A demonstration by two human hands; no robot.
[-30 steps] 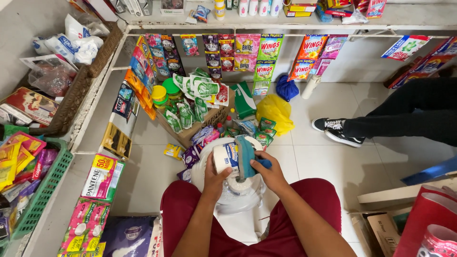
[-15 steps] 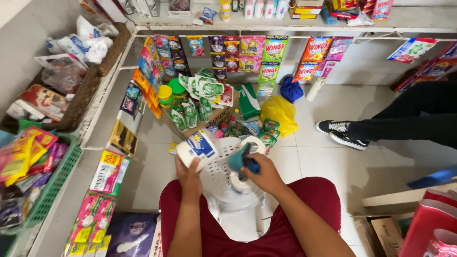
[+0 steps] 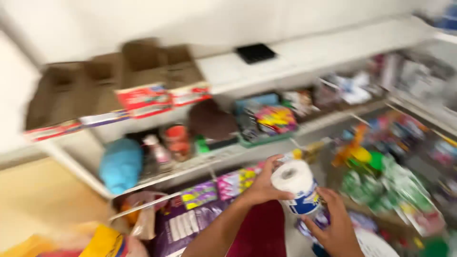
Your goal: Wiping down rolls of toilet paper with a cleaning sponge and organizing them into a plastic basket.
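At 5 o'clock, near the shelf (image 3: 223,157), the left hand (image 3: 263,184) and right hand (image 3: 338,223) both grip the paper roll (image 3: 297,185); it is up off the floor; not yet set down anywhere.

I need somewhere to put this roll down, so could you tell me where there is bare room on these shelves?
The top shelf is bare to the right of the black tray. Open cardboard boxes fill its left end. The lower shelf is packed with goods. Both hands, left hand and right hand, hold the roll.

crowded shelves (image 3: 200,164) ahead (packets (image 3: 223,185) close)
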